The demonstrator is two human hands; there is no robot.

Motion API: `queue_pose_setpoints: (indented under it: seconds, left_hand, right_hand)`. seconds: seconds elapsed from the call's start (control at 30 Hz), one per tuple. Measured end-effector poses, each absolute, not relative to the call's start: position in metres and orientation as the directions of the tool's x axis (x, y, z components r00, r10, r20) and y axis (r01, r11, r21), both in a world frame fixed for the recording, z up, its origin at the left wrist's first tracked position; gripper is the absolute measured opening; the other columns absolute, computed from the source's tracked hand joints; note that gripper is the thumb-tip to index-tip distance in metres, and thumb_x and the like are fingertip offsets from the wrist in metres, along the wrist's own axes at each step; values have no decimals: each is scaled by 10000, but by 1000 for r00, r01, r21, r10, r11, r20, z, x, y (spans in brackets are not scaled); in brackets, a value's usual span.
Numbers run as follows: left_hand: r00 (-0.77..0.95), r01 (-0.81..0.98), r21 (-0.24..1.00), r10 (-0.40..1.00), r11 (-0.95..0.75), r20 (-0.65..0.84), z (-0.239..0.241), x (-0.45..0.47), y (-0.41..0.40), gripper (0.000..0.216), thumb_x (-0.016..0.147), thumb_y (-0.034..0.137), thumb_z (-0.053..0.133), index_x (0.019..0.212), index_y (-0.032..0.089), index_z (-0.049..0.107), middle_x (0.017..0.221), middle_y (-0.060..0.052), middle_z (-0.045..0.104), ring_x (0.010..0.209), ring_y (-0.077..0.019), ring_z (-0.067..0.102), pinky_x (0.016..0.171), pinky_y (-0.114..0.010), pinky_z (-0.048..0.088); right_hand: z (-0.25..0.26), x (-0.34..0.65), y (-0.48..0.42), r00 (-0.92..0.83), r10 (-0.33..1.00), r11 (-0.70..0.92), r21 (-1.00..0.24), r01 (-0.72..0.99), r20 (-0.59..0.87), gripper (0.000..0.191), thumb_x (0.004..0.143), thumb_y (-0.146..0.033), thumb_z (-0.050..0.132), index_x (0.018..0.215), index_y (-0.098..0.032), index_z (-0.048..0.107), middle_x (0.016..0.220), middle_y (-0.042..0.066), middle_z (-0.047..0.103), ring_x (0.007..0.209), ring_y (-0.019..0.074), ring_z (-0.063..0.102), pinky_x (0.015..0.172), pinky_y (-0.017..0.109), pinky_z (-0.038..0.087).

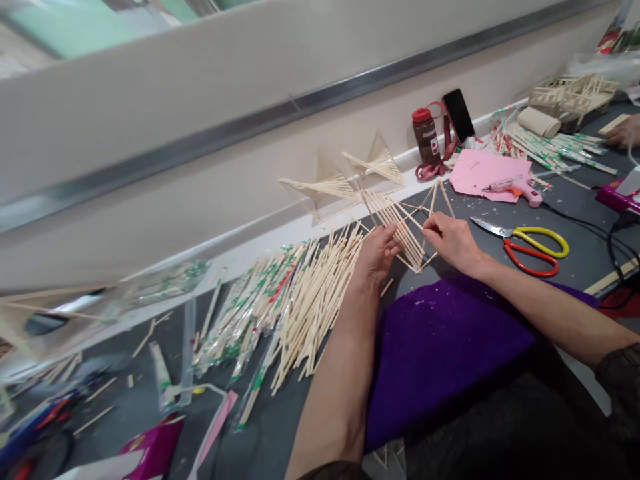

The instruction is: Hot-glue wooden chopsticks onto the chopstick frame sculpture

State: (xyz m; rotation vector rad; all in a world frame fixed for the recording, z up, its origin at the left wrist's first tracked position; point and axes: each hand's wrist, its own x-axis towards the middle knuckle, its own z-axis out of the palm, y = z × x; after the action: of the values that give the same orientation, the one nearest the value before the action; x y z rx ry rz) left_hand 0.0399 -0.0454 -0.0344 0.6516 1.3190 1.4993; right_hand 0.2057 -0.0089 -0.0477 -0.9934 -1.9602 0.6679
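Observation:
Both hands are at a framework of thin wooden sticks (407, 241), with a row of sticks laid side by side across one face. My left hand (379, 253) has its fingers closed on the left edge of this framework. On the right, my right hand (453, 241) pinches a single wooden stick (411, 218) that slants over the row; whether its far end touches the frame I cannot tell. A purple cloth (450, 340) lies just below the hands. To the left of my left hand spreads a pile of loose sticks (320, 293).
Scissors (515, 237) and a pink glue gun (523, 190) on pink paper (473, 170) lie to the right. Behind stand a bottle (427, 137), a phone (459, 115) and twisted stick models (377, 167). Wrapped chopsticks (250, 300) lie left. Another person's hand (623, 132) shows far right.

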Motion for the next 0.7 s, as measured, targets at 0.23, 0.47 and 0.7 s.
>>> queue_pose_setpoints:
  seconds: [0.23, 0.47, 0.7]
  left_hand:
    - [-360, -330, 939, 906, 100, -223, -31, 41, -43, 120, 781, 223, 730, 860, 144, 687, 826, -27, 731, 646, -76, 635, 600, -173, 473]
    - [-373, -367, 928, 903, 68, -214, -31, 44, -39, 71, 798, 189, 697, 850, 142, 695, 846, -41, 760, 801, -144, 707, 700, -229, 526]
    - [-342, -364, 929, 919, 63, -196, -39, 38, -33, 145, 770, 247, 741, 845, 131, 698, 815, -41, 758, 738, -129, 700, 697, -224, 534]
  right_hand:
    - [-49, 203, -9, -387, 813, 574, -714, 401, 436, 123, 884, -160, 550, 772, -179, 595, 772, 26, 667, 691, 131, 547, 690, 259, 387]
    - [-51, 200, -9, -388, 801, 595, -678, 431, 456, 136, 909, -163, 514, 808, -172, 605, 827, 47, 688, 718, 139, 557, 690, 262, 381]
    - [-46, 199, -7, -414, 813, 576, -673, 464, 410, 130, 914, -166, 515, 833, -169, 617, 854, 59, 703, 746, 145, 581, 706, 267, 390]
